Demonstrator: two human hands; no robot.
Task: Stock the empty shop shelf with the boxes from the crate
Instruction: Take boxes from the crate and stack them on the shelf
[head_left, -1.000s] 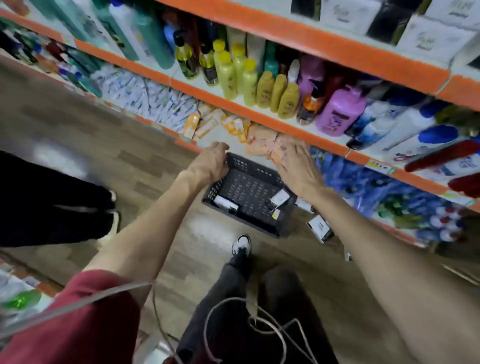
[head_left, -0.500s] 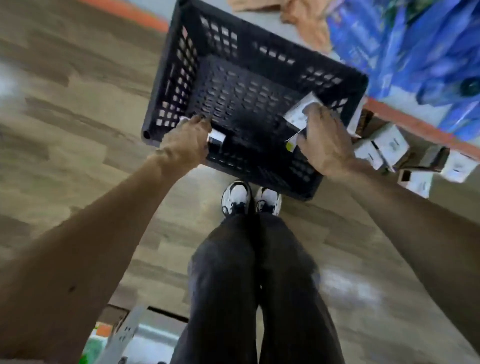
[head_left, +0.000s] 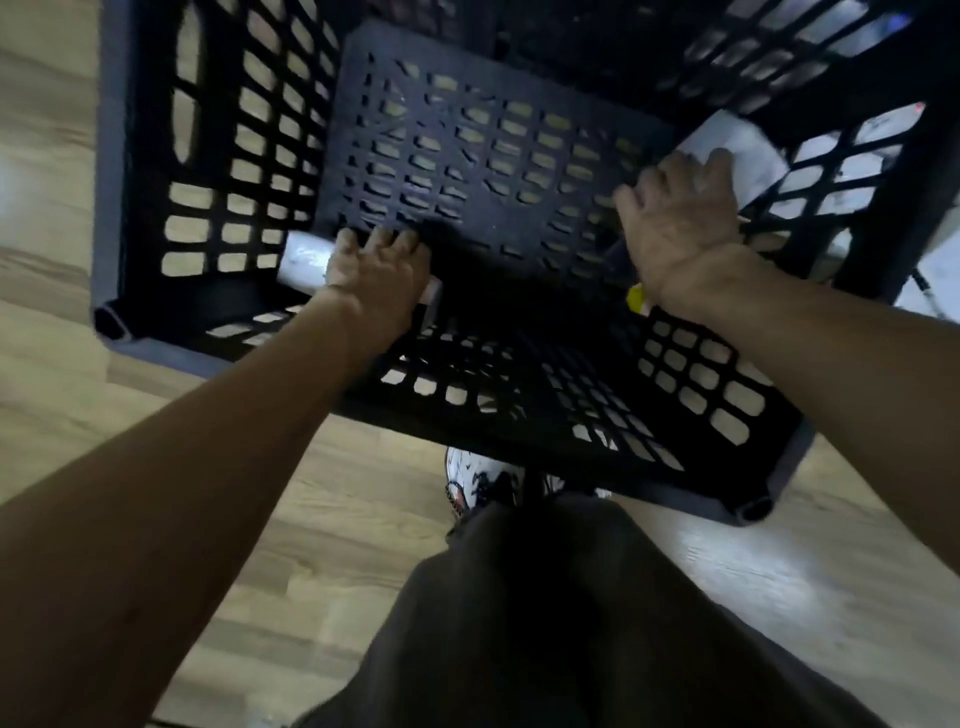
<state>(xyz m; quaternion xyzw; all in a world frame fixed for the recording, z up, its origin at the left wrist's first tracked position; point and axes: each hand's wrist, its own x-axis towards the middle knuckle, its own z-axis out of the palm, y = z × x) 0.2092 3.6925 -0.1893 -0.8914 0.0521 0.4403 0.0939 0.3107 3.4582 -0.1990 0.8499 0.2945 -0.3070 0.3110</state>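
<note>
A black lattice crate (head_left: 156, 332) fills the upper view, standing on the wooden floor. Both my hands are inside it. My left hand (head_left: 376, 283) curls over a small white box (head_left: 304, 260) lying at the crate's near left corner. My right hand (head_left: 680, 223) lies flat with fingers spread on another white box (head_left: 737, 143) leaning against the crate's right wall. A yellow bit (head_left: 635, 300) shows under my right wrist. The shelf is out of view.
My dark trousers (head_left: 571, 623) and a white shoe (head_left: 470, 480) are right below the crate's near wall. Light wooden floor (head_left: 47, 156) lies to the left. Pale shapes (head_left: 852, 192) show through the crate's right lattice.
The view has dropped much closer to the crate. My left hand has closed further over its box. My right hand has flattened onto the box at the right wall.
</note>
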